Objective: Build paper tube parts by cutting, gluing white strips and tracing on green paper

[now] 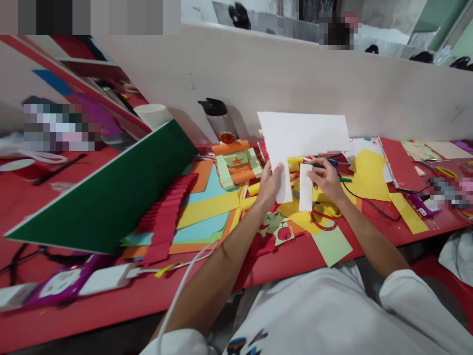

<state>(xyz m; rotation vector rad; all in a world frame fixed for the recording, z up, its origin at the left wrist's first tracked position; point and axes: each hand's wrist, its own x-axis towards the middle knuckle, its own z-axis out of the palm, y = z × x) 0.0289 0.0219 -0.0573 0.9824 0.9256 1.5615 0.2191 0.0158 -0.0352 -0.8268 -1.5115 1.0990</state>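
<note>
Red worktable (303, 256), pale partition wall (258, 69), green doorframe (432, 24)

A large white paper sheet (303, 134) is standing almost upright above the red table (111, 301), its lower left corner running down into a narrow tab that is being pinched at the bottom. A small white paper strip (306, 187), a narrow upright rectangle, is hanging just to the right of that tab and slightly apart from it, below the sheet's bottom edge, also raised off the table over the coloured paper scraps.
</note>
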